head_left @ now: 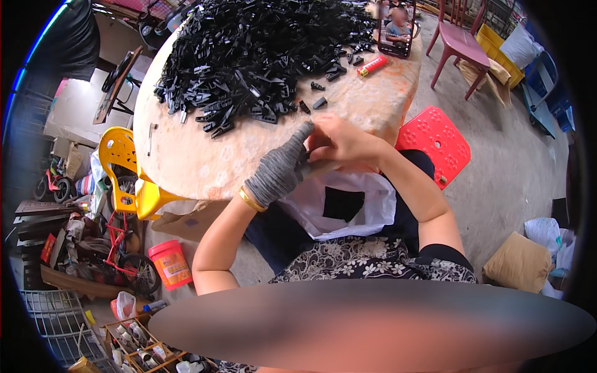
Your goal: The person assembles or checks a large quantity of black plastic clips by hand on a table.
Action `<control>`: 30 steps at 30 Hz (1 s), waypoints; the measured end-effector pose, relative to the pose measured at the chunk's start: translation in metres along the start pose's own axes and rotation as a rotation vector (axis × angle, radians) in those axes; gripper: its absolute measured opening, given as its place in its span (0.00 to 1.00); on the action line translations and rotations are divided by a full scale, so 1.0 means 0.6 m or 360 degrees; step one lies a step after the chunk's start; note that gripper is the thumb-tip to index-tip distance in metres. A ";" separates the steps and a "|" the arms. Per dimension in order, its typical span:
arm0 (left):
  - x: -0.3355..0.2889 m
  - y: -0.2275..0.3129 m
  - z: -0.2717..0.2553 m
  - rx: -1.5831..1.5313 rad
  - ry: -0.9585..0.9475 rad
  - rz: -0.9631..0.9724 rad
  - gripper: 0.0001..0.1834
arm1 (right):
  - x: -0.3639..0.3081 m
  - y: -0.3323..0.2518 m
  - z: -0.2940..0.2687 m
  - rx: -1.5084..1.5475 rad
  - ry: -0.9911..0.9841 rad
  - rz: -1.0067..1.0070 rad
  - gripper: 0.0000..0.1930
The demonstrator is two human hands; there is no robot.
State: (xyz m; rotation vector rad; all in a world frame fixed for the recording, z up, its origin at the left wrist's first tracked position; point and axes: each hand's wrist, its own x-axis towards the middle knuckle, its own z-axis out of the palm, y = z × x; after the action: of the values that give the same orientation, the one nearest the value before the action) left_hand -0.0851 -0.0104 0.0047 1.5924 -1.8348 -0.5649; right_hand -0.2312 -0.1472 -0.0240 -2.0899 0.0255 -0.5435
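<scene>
A big heap of small black plastic clips covers the far part of the round table with its patterned cloth. My left hand, in a grey knitted glove with a gold bangle at the wrist, meets my bare right hand over the table's near edge. Both have their fingers closed; whatever is between them is hidden. Just beyond my fingers, a few loose clips lie apart from the heap. Below my hands, a white plastic bag sits open on my lap, with something black inside.
A red lighter and a propped phone are at the table's far right. A red stool stands right of it, a yellow chair left. Red bucket and small bicycle are on the floor at left.
</scene>
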 end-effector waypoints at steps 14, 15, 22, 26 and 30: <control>0.041 -0.114 -0.046 0.1369 0.0349 -0.0248 0.16 | 0.019 0.035 -0.008 -0.1030 0.0763 -0.0375 0.09; 0.043 -0.110 -0.044 0.1400 0.0352 -0.0250 0.15 | 0.024 0.046 -0.014 -0.1208 0.0795 -0.0281 0.09; 0.017 -0.100 -0.058 0.1181 0.0266 -0.0226 0.15 | 0.001 0.052 -0.004 -0.1206 0.0542 -0.0215 0.10; -0.003 -0.105 -0.080 0.0996 0.0146 -0.0113 0.16 | -0.028 0.011 0.001 -0.1321 0.0518 -0.0298 0.09; -0.004 -0.091 -0.085 0.0655 0.0287 -0.0212 0.20 | -0.042 0.000 -0.002 -0.1078 0.0459 -0.0256 0.09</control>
State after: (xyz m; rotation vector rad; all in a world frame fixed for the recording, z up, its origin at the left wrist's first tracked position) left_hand -0.0102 -0.0133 0.0029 1.9731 -1.7947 -0.0923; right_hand -0.2543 -0.1425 -0.0324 -2.6589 0.2384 -1.0424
